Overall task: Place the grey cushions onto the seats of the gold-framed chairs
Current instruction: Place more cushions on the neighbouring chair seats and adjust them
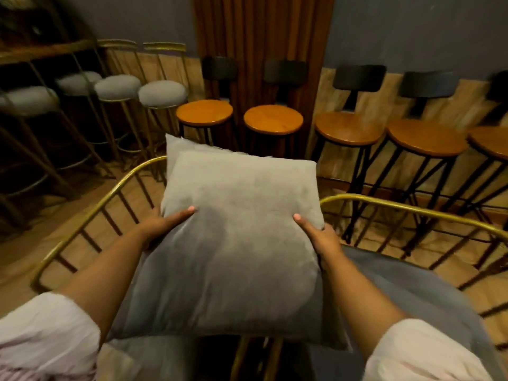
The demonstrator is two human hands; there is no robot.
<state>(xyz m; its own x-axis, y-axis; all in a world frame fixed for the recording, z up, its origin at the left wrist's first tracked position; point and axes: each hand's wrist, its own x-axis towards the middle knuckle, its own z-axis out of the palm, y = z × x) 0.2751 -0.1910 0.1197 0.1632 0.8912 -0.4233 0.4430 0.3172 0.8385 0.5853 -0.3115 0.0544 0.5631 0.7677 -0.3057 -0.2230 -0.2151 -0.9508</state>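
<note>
I hold a stack of two grey cushions in front of me. The top grey cushion is square and soft; a corner of the lower cushion sticks out behind it at the upper left. My left hand grips the stack's left edge and my right hand grips its right edge, thumbs on top. Below the stack stand two gold-framed chairs side by side: the left chair's gold rail curves around at the left, and the right chair's rail encloses a grey seat.
Gold bar stools with grey round seats line the back left wall. Black-legged stools with round wooden seats run along the back and right. A brown curtain hangs behind. Wooden floor shows between the furniture.
</note>
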